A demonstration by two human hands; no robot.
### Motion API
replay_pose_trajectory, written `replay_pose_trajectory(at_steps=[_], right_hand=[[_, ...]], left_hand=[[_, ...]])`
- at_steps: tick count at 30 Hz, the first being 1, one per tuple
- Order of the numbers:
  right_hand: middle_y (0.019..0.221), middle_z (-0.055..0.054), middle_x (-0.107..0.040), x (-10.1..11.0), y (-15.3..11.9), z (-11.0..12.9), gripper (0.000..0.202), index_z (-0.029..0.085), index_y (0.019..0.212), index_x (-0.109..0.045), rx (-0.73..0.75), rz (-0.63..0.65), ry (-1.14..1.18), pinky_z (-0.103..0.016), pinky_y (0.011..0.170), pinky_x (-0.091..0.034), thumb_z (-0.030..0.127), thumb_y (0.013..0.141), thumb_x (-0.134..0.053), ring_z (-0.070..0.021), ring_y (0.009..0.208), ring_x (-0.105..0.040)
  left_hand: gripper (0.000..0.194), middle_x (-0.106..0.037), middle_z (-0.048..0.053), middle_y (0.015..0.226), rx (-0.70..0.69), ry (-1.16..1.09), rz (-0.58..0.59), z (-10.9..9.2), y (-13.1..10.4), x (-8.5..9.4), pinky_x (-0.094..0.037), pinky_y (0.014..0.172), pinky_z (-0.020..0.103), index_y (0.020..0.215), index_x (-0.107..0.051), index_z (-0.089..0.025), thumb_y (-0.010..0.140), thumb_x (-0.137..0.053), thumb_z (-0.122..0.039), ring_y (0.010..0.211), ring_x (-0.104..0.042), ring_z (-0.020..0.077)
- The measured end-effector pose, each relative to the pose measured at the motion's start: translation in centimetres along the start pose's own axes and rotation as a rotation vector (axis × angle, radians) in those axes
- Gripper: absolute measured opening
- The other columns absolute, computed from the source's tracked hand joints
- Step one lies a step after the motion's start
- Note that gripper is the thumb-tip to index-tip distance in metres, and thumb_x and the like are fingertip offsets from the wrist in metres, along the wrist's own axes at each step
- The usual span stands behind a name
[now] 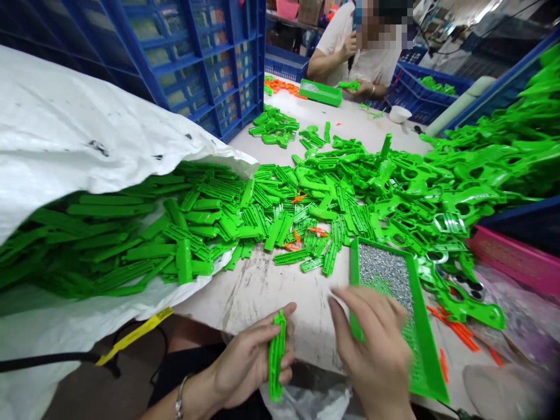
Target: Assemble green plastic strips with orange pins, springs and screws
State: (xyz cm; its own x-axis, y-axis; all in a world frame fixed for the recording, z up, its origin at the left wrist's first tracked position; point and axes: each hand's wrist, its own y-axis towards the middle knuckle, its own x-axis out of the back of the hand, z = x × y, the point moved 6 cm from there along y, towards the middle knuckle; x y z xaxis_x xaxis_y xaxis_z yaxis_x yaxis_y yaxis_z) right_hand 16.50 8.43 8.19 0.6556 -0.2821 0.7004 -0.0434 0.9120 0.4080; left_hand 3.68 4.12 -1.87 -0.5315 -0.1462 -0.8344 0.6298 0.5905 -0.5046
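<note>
My left hand (249, 359) grips a long green plastic strip (276, 356) held upright at the near table edge. My right hand (374, 344) hovers, blurred, over the near end of a green tray (431, 373) filled with small grey metal parts (385, 271); its fingers are spread and I see nothing in them. A heap of green plastic strips (210, 221) spills from a white sack (65, 134) on the left across the table.
Green frame-like mouldings (437, 192) pile up on the right, with small orange pieces (459, 332) near the tray. Blue crates (196, 58) stand behind the sack and a pink bin (516, 262) at right. Another person (363, 52) works at the far end.
</note>
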Motion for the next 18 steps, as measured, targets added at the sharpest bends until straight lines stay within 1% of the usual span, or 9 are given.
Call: replay_pose_trajectory(at_steps=[2, 4, 6, 8, 10, 13, 15, 18], right_hand=[[0.091, -0.004, -0.057, -3.2, 2.1, -0.5, 0.014, 0.02, 0.095, -0.057, 0.029, 0.137, -0.24, -0.039, 0.08, -0.03, 0.019, 0.085, -0.047, -0.0193, 0.089, -0.05], [0.086, -0.004, -0.058, -6.6, 4.2, -1.6, 0.015, 0.02, 0.09, -0.059, 0.028, 0.24, -0.425, -0.038, 0.076, -0.028, 0.014, 0.083, -0.047, -0.0209, 0.087, -0.05], [0.08, -0.006, -0.057, -9.2, 5.9, -2.5, 0.014, 0.017, 0.081, -0.061, 0.02, 0.271, -0.475, -0.037, 0.071, -0.027, 0.014, 0.082, -0.048, -0.0237, 0.085, -0.05], [0.077, -0.008, -0.057, -10.6, 6.8, -3.2, 0.013, 0.014, 0.073, -0.06, 0.018, 0.279, -0.497, -0.038, 0.069, -0.027, 0.015, 0.081, -0.049, -0.0261, 0.082, -0.049], [0.077, -0.009, -0.057, -10.9, 6.8, -3.4, 0.013, 0.013, 0.072, -0.058, 0.033, 0.277, -0.502, -0.037, 0.07, -0.027, 0.017, 0.081, -0.05, -0.0262, 0.082, -0.049], [0.081, -0.006, -0.057, -9.6, 5.4, -2.5, 0.012, 0.014, 0.084, -0.055, 0.091, 0.243, -0.459, -0.036, 0.078, -0.027, 0.022, 0.086, -0.046, -0.0208, 0.081, -0.05], [0.081, -0.004, -0.058, -8.5, 3.4, -1.5, 0.015, 0.015, 0.087, -0.053, 0.133, 0.22, -0.426, -0.035, 0.083, -0.026, 0.023, 0.089, -0.04, -0.0174, 0.078, -0.05], [0.082, -0.005, -0.059, -7.7, -0.3, -0.3, 0.024, 0.015, 0.086, -0.055, 0.188, 0.233, -0.395, -0.035, 0.083, -0.026, 0.02, 0.091, -0.031, -0.0175, 0.078, -0.05]], left_hand=[[0.031, -0.048, 0.002, 0.08, -0.062, 0.032, -0.044, -0.6, -0.3, 0.4, -0.037, 0.055, 0.028, 0.109, -0.054, -0.018, 0.078, -0.05, -0.02, 0.059, -0.048, 0.011], [0.029, -0.051, 0.003, 0.076, -0.116, 0.075, -0.102, -1.1, -0.6, 1.0, -0.041, 0.062, 0.03, 0.108, -0.055, -0.013, 0.08, -0.05, -0.019, 0.063, -0.05, 0.0124], [0.03, -0.053, 0.004, 0.074, -0.153, 0.09, -0.15, -1.5, -0.8, 1.5, -0.042, 0.068, 0.033, 0.108, -0.055, -0.011, 0.08, -0.05, -0.02, 0.067, -0.053, 0.0142], [0.03, -0.055, 0.005, 0.079, -0.183, 0.076, -0.175, -1.9, -1.1, 1.9, -0.043, 0.07, 0.035, 0.11, -0.054, -0.014, 0.081, -0.05, -0.02, 0.07, -0.055, 0.0158], [0.03, -0.055, 0.004, 0.084, -0.211, 0.055, -0.183, -2.3, -1.3, 2.2, -0.043, 0.067, 0.034, 0.11, -0.054, -0.017, 0.081, -0.05, -0.021, 0.07, -0.056, 0.0164], [0.028, -0.056, 0.005, 0.084, -0.215, 0.009, -0.197, -2.6, -1.2, 2.5, -0.044, 0.059, 0.031, 0.108, -0.055, -0.016, 0.082, -0.047, -0.022, 0.065, -0.056, 0.0154], [0.027, -0.057, 0.005, 0.082, -0.223, -0.027, -0.213, -2.8, -1.1, 2.7, -0.044, 0.06, 0.031, 0.106, -0.056, -0.014, 0.083, -0.046, -0.021, 0.065, -0.056, 0.0154], [0.025, -0.06, 0.005, 0.081, -0.251, -0.042, -0.227, -3.0, -1.0, 2.9, -0.045, 0.071, 0.034, 0.104, -0.058, -0.013, 0.081, -0.048, -0.018, 0.071, -0.058, 0.0167]])
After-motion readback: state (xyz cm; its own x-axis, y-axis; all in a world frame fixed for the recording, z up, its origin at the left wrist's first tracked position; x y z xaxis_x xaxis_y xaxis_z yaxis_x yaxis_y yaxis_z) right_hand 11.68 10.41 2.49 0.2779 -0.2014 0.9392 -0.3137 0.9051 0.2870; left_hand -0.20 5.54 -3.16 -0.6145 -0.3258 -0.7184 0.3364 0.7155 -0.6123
